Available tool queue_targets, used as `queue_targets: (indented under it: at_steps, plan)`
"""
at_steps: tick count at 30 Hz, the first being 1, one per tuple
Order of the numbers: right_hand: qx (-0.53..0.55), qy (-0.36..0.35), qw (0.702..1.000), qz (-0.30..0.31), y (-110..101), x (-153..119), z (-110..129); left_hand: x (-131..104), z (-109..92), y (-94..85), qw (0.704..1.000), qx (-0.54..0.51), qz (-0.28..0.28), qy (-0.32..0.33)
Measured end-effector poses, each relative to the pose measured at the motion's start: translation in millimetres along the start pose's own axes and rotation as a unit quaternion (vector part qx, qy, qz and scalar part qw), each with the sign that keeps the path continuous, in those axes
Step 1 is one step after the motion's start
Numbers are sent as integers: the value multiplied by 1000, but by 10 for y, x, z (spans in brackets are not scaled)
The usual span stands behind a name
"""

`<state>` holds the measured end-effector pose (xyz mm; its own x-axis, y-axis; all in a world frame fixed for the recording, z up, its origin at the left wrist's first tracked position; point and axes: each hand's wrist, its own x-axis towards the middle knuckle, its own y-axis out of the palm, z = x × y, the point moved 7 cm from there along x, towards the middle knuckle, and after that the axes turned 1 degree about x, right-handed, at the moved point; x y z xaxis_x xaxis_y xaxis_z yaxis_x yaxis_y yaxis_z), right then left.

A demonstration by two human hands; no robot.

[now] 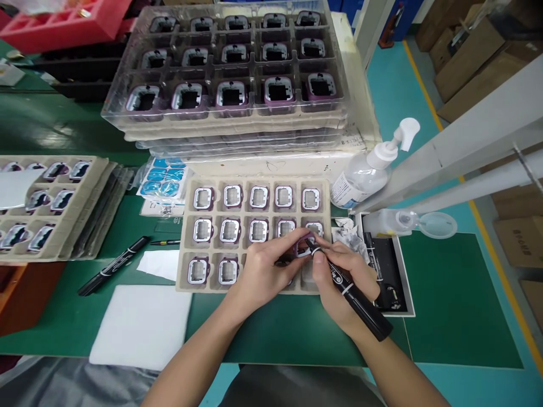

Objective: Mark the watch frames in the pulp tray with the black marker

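Note:
My right hand (345, 271) grips a black marker pen (360, 302), its tip against a small purple-rimmed frame part (302, 249). Between the fingers of my left hand (265, 263) that same part is held, tilted, over the right side of a beige compartment tray (254, 291). Similar purple and silver square frames, such as one frame (229, 230), sit in the tray's compartments. Part of the front row is hidden behind my left hand. The exact spot where the tip meets the part is partly covered by my fingers.
A tall stack of clear-covered trays (237, 118) stands behind. Pump bottle (360, 178), small flip-top bottle (390, 222) and an open box (405, 277) are at right. Left lie another marker (114, 265), a white foam pad (142, 322) and more stacked trays (80, 209).

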<state>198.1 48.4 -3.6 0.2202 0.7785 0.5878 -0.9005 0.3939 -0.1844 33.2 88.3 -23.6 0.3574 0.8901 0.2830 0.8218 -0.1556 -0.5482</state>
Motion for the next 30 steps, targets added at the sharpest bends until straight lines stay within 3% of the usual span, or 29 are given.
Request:
queue_targets:
  at_steps: [6, 15, 23, 30]
  plan:
    - [-13, -1, 1000, 3, -18, 31, -2, 9, -28, 20, 999, -1, 2, 33]
    - [11, 0, 1000, 15, -29, 23, -1, 11, 85, 1, 998, -37, 10, -46]
    - [42, 8, 999, 2, -57, -25, -28, 66, 58, -6, 997, -72, 18, -33]
    - [100, -67, 993, 6, -46, -12, 53, 106, 18, -10, 994, -102, 24, -30]
